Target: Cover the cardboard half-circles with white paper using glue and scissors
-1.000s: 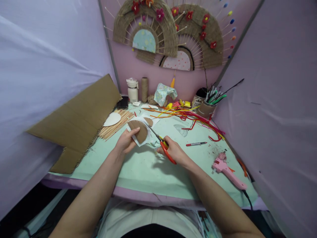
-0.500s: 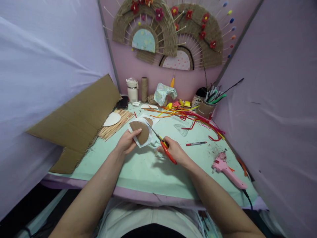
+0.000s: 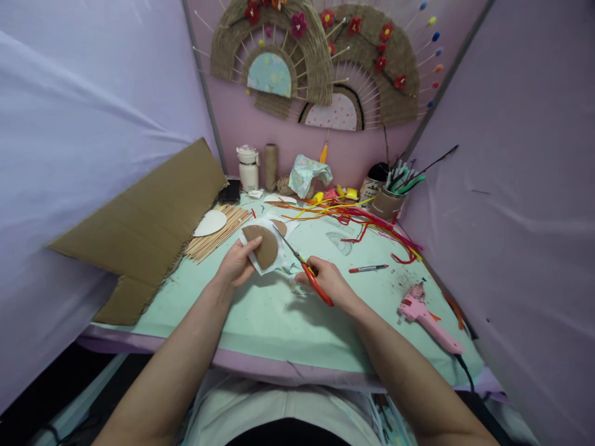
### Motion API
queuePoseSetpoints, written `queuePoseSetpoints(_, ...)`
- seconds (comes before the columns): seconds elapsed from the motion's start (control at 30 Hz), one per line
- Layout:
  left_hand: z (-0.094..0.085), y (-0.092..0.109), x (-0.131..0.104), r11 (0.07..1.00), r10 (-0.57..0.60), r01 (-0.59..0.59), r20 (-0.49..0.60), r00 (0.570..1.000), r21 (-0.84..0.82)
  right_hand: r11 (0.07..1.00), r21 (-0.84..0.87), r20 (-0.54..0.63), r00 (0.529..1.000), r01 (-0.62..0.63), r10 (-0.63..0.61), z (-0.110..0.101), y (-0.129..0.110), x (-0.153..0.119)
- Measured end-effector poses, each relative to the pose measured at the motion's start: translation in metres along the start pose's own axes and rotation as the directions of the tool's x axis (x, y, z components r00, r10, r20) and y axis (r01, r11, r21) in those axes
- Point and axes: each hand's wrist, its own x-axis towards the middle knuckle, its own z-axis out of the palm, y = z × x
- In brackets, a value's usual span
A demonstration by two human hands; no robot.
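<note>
My left hand (image 3: 236,262) clamped on a cardboard half-disc (image 3: 266,248), thumb on top, white sheet (image 3: 264,271) showing past its edge. My right hand (image 3: 329,280) closed round red-handled scissors (image 3: 318,287), blades by the half-disc's right side; can't tell whether they touch the sheet. Thin sticks (image 3: 218,237) on the worktop (image 3: 279,328), beyond and left of my left hand. Pen (image 3: 369,269) right of my right hand, pink glue gun (image 3: 432,324) farther right.
</note>
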Motion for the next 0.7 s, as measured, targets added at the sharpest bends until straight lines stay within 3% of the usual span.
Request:
queuePoseSetpoints(0.23,-0.0020,-0.0018,0.0032,0.998,0.061,-0.061,-0.020,0.998,0.010,0.999,-0.052,0.024,1.000,-0.016,0.017,0.0005,0.0003,-0.0004)
queuePoseSetpoints(0.7,-0.0012,-0.0019,0.0004,0.998,0.027,-0.029,0.042,0.999,0.050,0.998,-0.056,0.059,0.998,0.004,0.000,-0.0025,-0.0033,-0.0028)
